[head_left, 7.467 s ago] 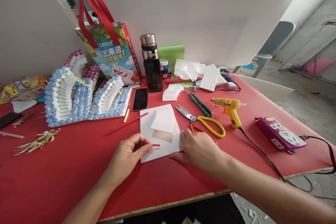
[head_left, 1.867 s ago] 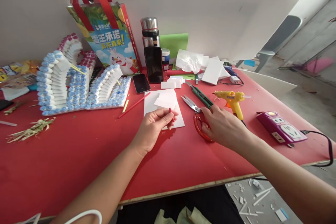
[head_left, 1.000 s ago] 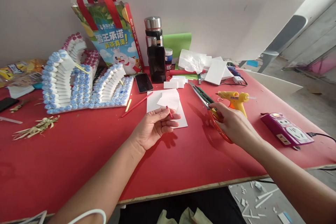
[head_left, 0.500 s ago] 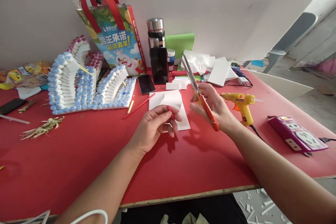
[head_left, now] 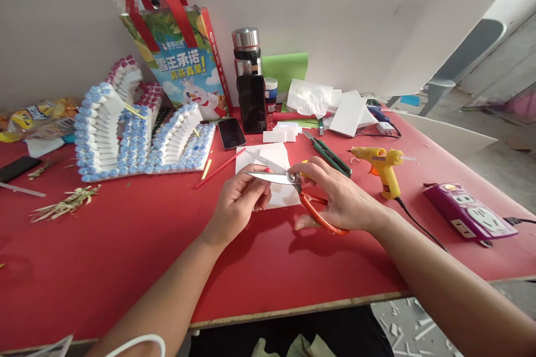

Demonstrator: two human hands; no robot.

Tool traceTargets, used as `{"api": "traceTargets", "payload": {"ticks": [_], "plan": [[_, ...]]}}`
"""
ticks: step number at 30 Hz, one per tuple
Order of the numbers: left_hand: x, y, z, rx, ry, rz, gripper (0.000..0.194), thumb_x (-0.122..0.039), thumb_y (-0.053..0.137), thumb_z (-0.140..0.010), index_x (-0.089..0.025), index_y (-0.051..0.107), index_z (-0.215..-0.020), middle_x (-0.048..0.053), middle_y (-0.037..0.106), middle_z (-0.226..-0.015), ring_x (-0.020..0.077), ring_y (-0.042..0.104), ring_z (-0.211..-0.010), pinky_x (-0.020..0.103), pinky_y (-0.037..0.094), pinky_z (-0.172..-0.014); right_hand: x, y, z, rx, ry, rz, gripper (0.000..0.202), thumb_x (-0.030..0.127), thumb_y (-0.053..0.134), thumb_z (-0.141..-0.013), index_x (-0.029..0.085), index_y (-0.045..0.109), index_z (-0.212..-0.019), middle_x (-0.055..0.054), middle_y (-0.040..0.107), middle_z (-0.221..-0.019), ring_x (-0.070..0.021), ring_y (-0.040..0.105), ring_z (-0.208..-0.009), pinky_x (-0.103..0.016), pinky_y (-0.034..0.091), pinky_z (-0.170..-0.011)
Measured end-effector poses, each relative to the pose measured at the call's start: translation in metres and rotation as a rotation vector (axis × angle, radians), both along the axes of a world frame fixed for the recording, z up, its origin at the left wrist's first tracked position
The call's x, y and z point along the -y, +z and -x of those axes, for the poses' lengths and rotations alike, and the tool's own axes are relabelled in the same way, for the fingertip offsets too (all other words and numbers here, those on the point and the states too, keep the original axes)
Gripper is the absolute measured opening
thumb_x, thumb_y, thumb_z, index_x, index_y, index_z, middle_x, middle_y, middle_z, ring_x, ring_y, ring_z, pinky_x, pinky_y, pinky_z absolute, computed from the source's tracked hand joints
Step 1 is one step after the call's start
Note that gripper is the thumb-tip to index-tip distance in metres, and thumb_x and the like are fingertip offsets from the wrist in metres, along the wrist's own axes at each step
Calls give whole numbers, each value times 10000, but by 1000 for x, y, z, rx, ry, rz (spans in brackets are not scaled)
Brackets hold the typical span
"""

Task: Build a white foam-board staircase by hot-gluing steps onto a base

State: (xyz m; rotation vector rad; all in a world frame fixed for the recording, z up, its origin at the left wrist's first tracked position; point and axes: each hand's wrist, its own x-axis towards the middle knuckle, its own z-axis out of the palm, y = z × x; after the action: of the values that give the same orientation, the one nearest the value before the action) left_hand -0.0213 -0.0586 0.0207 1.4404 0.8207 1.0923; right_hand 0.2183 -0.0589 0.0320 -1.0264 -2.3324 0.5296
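Head view shows both hands at work above a red table (head_left: pixel 159 245); the left hand (head_left: pixel 240 198) is pinched, thumb against fingers, around a short red piece (head_left: pixel 268 169), most of it hidden, with only its tip showing past the fingers; the right hand (head_left: pixel 343 192) is curled round the handles of a pair of scissors (head_left: pixel 292 179), its thumb stretched out below; the blades are spread and point to the left hand, the red tip appearing between them, though whether metal touches it I cannot tell; beneath the hands lies a white board (head_left: pixel 288 198), partly covered by them; a long red stick (head_left: pixel 220 169) slants down and left from the board's upper left corner, with a short yellow stick (head_left: pixel 206 169) just beside it; right of the board lie a green cutter (head_left: pixel 330 157), a yellow glue gun (head_left: pixel 379 164) and a purple power strip (head_left: pixel 471 212); behind the board a phone (head_left: pixel 231 134) lies flat, near a darker phone (head_left: pixel 252 104) standing upright in front of a steel flask (head_left: pixel 246 39); to the left stands a structure of blue-tipped white rolls (head_left: pixel 98 134), and behind it a printed bag (head_left: pixel 180 67) with red handles.
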Motion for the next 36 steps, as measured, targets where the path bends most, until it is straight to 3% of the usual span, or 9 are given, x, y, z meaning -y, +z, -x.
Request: {"api": "traceTargets", "payload": {"ticks": [8, 21, 36], "plan": [[-1, 5, -1, -132, 5, -83, 262, -378, 546, -994, -202, 593, -805, -12, 491, -676, 119, 457, -577, 297, 375, -591, -1, -1, -2, -6, 5, -8, 795, 658, 796, -724, 219, 502, -1318, -108, 597, -1124, -219, 597, -893, -355, 518, -822], [-4, 3, 1, -268, 48, -176, 365, -332, 508, -1013, -194, 528, -676, -4, 464, -679, 123, 446, -614, 306, 363, -628, 0, -2, -4, -5, 11, 2, 804, 649, 820, -699, 200, 535, -1302, -76, 618, -1061, -190, 580, -840, -316, 506, -792], [-4, 3, -1, -229, 64, -194, 364, -291, 508, -1021, -180, 554, -677, -10, 450, -670, 114, 443, -613, 298, 369, -630, -2, -8, -2, -17, 6, -11, 888, 733, 774, -686, 163, 544, -1327, -89, 616, -1026, -185, 574, -789, -328, 499, -743]]}}
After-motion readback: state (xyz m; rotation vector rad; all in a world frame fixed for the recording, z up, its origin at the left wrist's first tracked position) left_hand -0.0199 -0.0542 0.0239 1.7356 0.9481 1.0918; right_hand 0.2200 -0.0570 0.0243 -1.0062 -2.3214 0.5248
